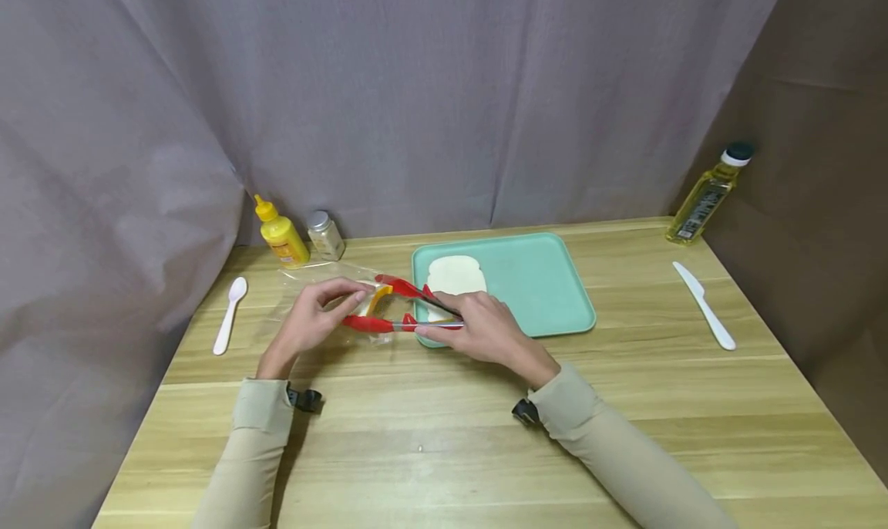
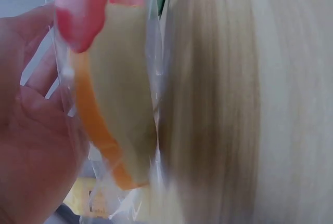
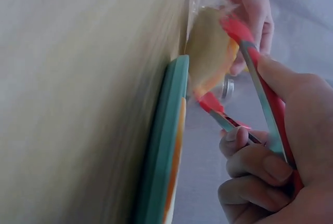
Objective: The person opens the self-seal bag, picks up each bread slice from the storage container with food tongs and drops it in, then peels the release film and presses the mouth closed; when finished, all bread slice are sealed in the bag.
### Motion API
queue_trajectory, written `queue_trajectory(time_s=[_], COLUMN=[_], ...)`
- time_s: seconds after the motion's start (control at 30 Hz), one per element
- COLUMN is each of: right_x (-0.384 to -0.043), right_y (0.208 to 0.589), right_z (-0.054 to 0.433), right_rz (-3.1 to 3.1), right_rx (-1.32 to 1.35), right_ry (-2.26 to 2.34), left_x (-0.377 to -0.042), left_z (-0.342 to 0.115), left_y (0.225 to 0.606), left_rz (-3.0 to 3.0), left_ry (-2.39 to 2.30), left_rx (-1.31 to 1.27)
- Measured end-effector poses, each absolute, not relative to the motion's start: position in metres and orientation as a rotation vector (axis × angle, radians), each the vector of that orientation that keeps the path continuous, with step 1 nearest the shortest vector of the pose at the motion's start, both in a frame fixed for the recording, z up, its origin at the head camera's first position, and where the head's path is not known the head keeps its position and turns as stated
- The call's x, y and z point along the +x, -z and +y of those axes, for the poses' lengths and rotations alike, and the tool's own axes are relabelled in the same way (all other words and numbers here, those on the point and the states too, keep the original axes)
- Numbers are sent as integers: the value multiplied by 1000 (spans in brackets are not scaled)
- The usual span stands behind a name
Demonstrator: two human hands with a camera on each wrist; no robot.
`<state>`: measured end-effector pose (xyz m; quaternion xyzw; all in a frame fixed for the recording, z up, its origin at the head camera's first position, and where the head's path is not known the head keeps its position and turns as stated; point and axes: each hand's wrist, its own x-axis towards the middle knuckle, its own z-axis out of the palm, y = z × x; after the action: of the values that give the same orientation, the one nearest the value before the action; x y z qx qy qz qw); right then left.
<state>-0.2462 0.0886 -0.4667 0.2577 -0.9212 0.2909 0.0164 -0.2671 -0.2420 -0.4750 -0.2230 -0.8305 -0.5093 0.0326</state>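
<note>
My left hand holds a clear plastic bag by its upper side, thumb and fingertips close together. Inside lies a slice of white bread with an orange-brown crust. My right hand grips red-tipped metal tongs, their arms spread apart. In the right wrist view the tongs' red tips stand at either end of the bread slice, and the left wrist view shows a red tip overlapping its upper end. Another bread slice lies flat on the left part of the green tray, partly hidden by the tongs and right hand.
A yellow squeeze bottle and a small shaker jar stand behind the bag. To the left lies a white plastic spoon. On the right are a white plastic knife and an oil bottle by the curtain.
</note>
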Motion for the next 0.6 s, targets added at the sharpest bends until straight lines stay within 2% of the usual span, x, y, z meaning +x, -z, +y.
queue_trajectory(time_s=[0.6], right_x=[-259], right_y=[478], right_z=[72], right_rz=[-2812], right_rx=[904], right_ry=[-927], left_x=[-267], left_z=[-241], left_y=[476], left_rz=[-2531], left_ry=[1492], left_rx=[-637])
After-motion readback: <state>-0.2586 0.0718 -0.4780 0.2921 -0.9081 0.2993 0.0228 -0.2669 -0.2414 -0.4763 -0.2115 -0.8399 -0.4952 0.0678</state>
